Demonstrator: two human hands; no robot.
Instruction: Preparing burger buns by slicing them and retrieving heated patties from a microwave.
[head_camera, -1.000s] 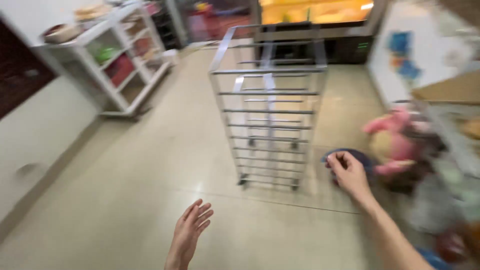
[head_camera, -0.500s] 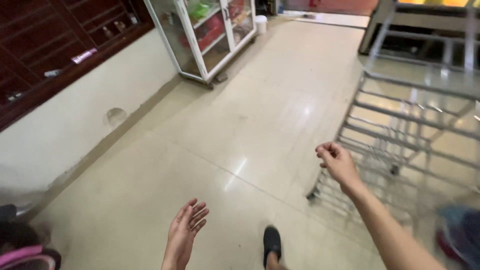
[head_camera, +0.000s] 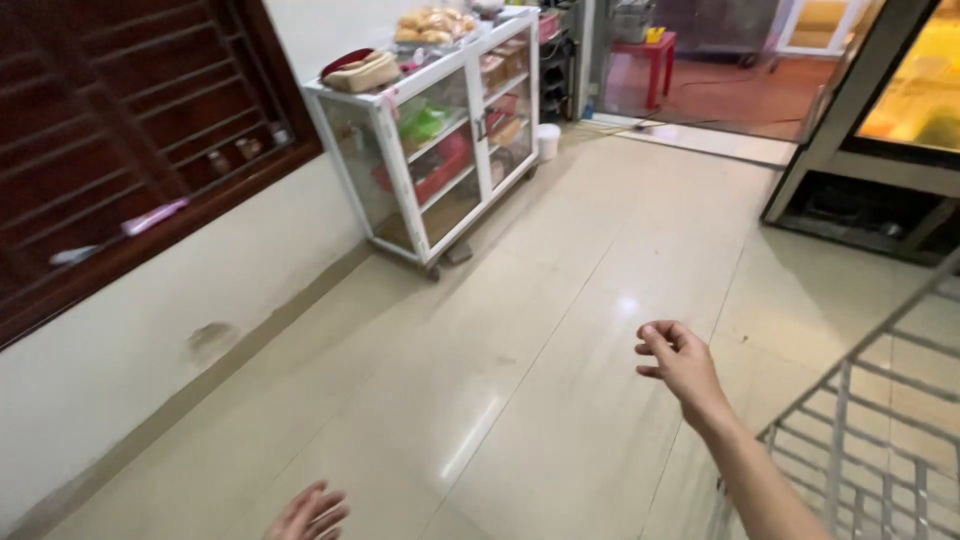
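My right hand (head_camera: 680, 365) hangs in mid-air over the glossy beige tiled floor (head_camera: 520, 340), fingers loosely curled and holding nothing. It is just left of a metal wire rack (head_camera: 880, 430) at the lower right and does not touch it. My left hand (head_camera: 310, 515) shows only partly at the bottom edge, fingers spread, with nothing in it. A white glass-fronted display cabinet (head_camera: 440, 130) on wheels stands against the left wall, well beyond both hands.
Baked goods and a flat basket sit on top of the cabinet. Dark wooden window bars (head_camera: 120, 130) run along the left wall. A red stool (head_camera: 655, 55) stands in the far doorway. A dark-framed glass case (head_camera: 880, 120) with warm yellow light fills the upper right.
The view has swung left and up: the wire rack has slid to the right edge and the display cabinet has come into view. My left hand has dropped to the bottom edge.
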